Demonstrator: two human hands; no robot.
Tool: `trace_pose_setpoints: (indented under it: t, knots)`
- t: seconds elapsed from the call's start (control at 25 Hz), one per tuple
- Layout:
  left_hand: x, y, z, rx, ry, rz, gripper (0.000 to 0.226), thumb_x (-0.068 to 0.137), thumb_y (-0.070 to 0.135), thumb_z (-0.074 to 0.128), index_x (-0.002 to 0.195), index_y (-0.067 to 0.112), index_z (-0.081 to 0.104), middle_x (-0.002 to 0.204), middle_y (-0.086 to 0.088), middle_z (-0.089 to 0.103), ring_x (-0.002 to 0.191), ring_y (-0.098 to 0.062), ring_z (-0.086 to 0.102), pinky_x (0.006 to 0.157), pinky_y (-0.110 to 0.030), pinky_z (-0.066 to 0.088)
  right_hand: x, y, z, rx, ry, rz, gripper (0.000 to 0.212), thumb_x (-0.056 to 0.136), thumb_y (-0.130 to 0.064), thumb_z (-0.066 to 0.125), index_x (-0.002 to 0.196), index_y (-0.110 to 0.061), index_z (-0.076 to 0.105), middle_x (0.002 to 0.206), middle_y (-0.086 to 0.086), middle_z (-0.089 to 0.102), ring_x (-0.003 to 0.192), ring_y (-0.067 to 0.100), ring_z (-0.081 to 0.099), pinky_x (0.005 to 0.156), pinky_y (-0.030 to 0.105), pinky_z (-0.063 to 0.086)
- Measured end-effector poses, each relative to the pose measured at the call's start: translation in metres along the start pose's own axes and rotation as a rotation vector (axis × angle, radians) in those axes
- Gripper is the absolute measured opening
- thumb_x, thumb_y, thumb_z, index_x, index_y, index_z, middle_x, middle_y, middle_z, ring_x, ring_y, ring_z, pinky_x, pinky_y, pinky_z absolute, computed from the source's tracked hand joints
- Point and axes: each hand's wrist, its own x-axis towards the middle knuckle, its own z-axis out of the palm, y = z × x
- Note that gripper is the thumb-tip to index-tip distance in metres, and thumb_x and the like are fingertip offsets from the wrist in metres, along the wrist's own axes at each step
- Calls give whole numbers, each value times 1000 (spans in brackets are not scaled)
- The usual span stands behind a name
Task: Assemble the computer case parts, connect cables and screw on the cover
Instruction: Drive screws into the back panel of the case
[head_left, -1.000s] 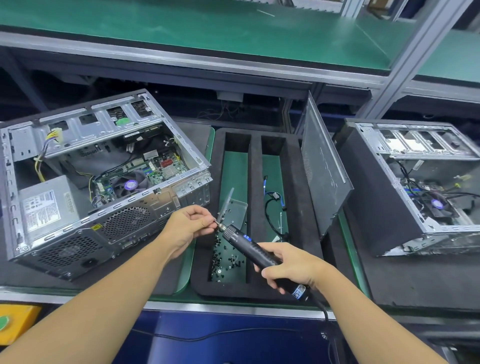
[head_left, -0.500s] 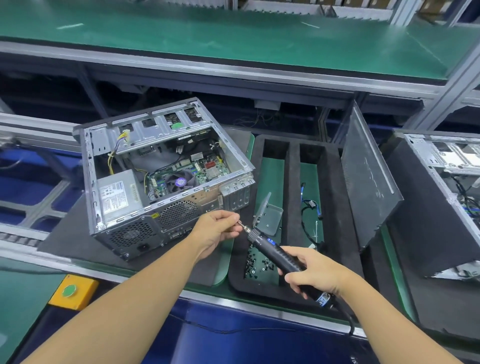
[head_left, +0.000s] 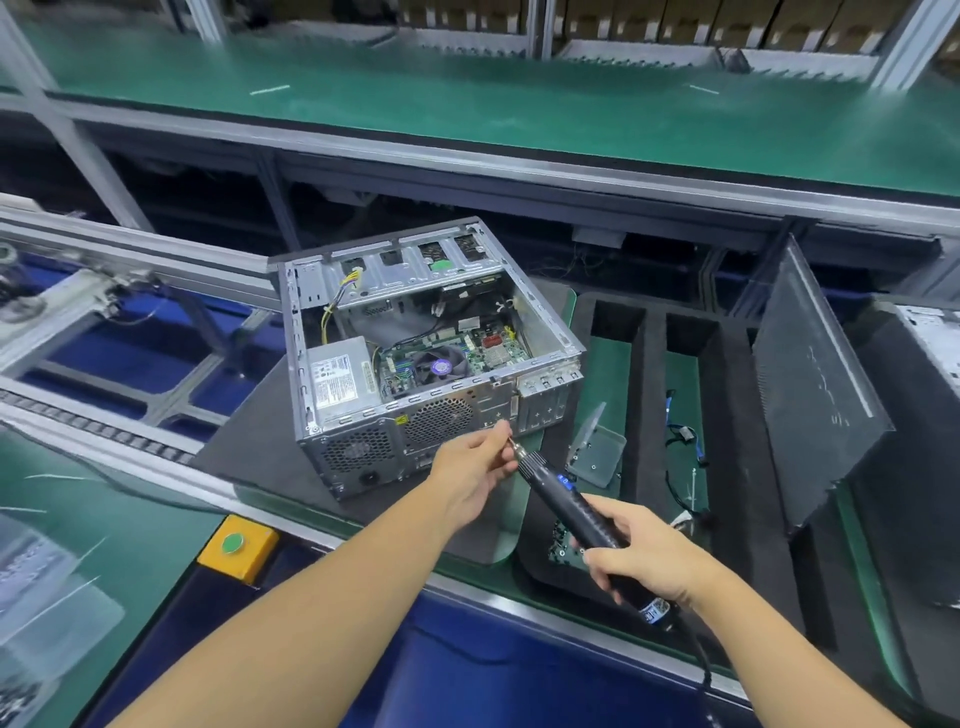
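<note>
Centrally, the computer case (head_left: 415, 364) lay open side up on a dark mat (head_left: 249, 441), its rear grilles facing the person. The electric screwdriver (head_left: 566, 499) was held just in front of the case's near right corner. It was apart from the metal, with its tip angled up and left toward the rear face.

The right hand (head_left: 644, 556) was wrapped round the lower barrel, fingers curled fully about it, and a cord ran from the butt. The left hand (head_left: 475, 478) pinched the driver's tip between thumb and fingertips. Whether a screw sat there could not be told, the detail being too small. Both forearms reached in from the bottom edge, the left ending directly before the case's rear face.

A strip of mat showed in front of the case, ending at the bench rail. Right of the case stood a black foam tray (head_left: 649, 364) holding loose screws (head_left: 563, 540), a clear plastic piece (head_left: 597, 452) and cables (head_left: 680, 431). The cover panel (head_left: 810, 395) leaned upright farther right. A yellow button box (head_left: 236, 545) sat front-left of the case.
</note>
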Motion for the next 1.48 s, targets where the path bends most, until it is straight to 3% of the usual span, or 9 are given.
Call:
trace_pose_setpoints:
  t: [0.32,0.4,0.52,0.6,0.68,0.8,0.96,1.24,1.48]
  knots:
    - [-36,41,-23,163,-84,-73,23,89,19,71,101,-1,70,72,-2,63,61,-10,57,57,-18,52,-5,-14,54,114,48,-78,41,77,-7,69,113,-28,69,94,4,66,61,24,57,55,36,50]
    - [-49,61,-39,660,-97,58,29,84,34,75,90,5,75,66,1,66,57,-9,55,52,-17,47,-4,-16,66,120,51,-79,43,77,-8,69,115,-28,68,93,10,65,62,25,57,56,37,50]
    - [-60,110,-75,1451,83,723,26,79,50,74,73,25,69,69,11,66,61,-2,57,57,-19,44,-4,-20,86,119,56,-89,45,78,-9,70,118,-29,67,93,19,64,63,27,57,57,37,51]
    - [-58,141,-92,1759,53,1048,35,76,49,77,99,25,68,97,8,67,91,-13,61,78,-31,48,-3,-24,99,125,54,-113,40,80,-8,69,114,-29,68,91,6,68,62,23,59,56,34,52]
    - [-46,153,-100,2039,-21,951,59,74,54,77,123,25,60,117,4,66,109,-21,61,93,-38,46,-3,-27,113,128,59,-123,33,80,-7,68,107,-26,68,92,2,68,60,21,59,54,33,52]
    - [-30,146,-103,1862,-43,786,48,79,46,76,121,26,62,110,2,69,113,-20,56,94,-38,46,0,-28,127,158,95,-109,30,77,-10,69,104,-24,68,94,6,67,60,21,58,54,34,51]
    - [-24,132,-112,1574,-29,868,33,78,37,79,107,29,66,96,9,65,113,-14,47,96,-37,45,8,-25,136,165,125,-88,38,77,-12,69,111,-30,68,100,8,70,62,23,60,57,37,52]
    - [-25,133,-109,1537,-59,846,18,79,27,81,92,24,69,94,4,68,90,-12,62,86,-33,51,23,-25,144,197,137,-92,38,76,-14,70,109,-34,69,96,2,70,62,21,61,56,35,52]
    - [-25,134,-107,1538,-53,791,18,78,27,80,89,27,66,93,5,68,90,-12,64,91,-36,50,31,-24,146,230,127,-87,46,75,-16,70,113,-42,68,97,0,71,63,20,62,55,33,52]
